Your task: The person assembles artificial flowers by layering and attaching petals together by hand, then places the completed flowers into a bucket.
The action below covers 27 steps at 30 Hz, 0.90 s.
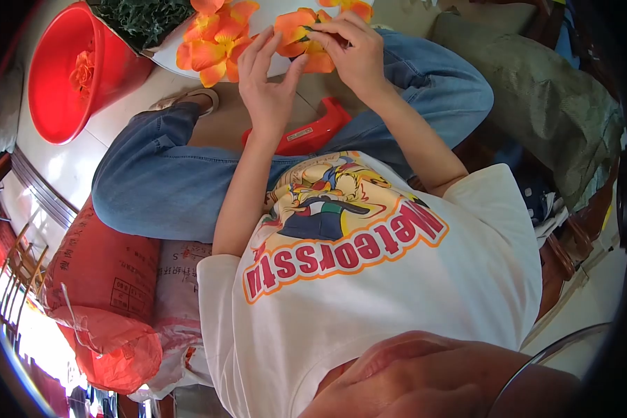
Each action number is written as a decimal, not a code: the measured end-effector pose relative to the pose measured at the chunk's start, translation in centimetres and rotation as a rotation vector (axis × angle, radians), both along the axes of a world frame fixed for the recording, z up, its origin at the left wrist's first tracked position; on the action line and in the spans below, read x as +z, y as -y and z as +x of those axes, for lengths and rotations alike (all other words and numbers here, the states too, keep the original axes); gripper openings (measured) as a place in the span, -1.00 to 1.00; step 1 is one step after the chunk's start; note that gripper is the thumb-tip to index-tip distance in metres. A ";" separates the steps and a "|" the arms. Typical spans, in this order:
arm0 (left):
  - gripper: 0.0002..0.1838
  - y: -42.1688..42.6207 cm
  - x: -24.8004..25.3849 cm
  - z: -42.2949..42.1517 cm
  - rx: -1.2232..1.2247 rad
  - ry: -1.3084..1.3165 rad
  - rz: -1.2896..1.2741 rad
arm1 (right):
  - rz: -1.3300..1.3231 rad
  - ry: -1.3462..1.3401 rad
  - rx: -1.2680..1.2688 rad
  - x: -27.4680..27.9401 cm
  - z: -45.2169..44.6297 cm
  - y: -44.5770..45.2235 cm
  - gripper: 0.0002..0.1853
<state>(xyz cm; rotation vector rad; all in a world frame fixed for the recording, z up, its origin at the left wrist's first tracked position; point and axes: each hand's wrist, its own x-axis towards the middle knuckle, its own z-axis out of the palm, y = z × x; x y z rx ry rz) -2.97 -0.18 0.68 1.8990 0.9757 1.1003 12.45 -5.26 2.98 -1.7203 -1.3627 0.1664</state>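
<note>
An orange artificial flower (294, 26) with a dark green piece at its middle is at the edge of a white surface (168, 57). My right hand (359, 56) is closed, thumb and fingertips pinching at that green middle. Beside the flower's left edge is my left hand (266, 97); its fingers are spread, the thumb close to a petal, and whether it touches cannot be told. More orange flowers (216, 45) lie left of my hands, and another one (348, 7) shows at the top edge.
A red bucket (43, 90) with an orange flower inside stands left, beside dark green foliage (143, 24). Under my hands, between my legs, is a red plastic object (317, 132). Sacks (108, 261) sit lower left; a grey-green sack (536, 97) lies right.
</note>
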 end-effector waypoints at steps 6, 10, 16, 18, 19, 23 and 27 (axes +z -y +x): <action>-0.50 1.2 0.2 0.1 0.035 0.052 -0.139 | -0.008 -0.056 0.031 -0.5 0.0 -0.2 -0.86; -0.54 2.5 -0.2 0.4 0.111 0.243 -0.385 | 0.007 -0.048 0.009 -0.5 -0.1 0.0 -0.87; -0.72 2.7 1.4 0.3 -0.044 0.516 -0.755 | 0.046 -0.357 -0.080 3.7 -0.8 0.5 -0.93; -0.71 2.6 3.0 0.6 -0.045 0.536 -0.658 | 0.106 -0.571 -0.108 5.7 -1.0 0.5 -0.92; -0.71 2.5 3.7 0.7 -0.046 0.547 -0.608 | 0.138 -0.678 -0.119 6.3 -0.8 0.4 -0.90; -0.60 2.2 6.4 0.6 -0.044 0.263 0.087 | 0.175 -1.628 0.017 3.7 2.3 1.7 -0.72; -0.53 3.2 6.0 1.5 0.005 0.227 0.312 | 0.087 -1.925 0.176 4.7 0.6 2.3 -0.60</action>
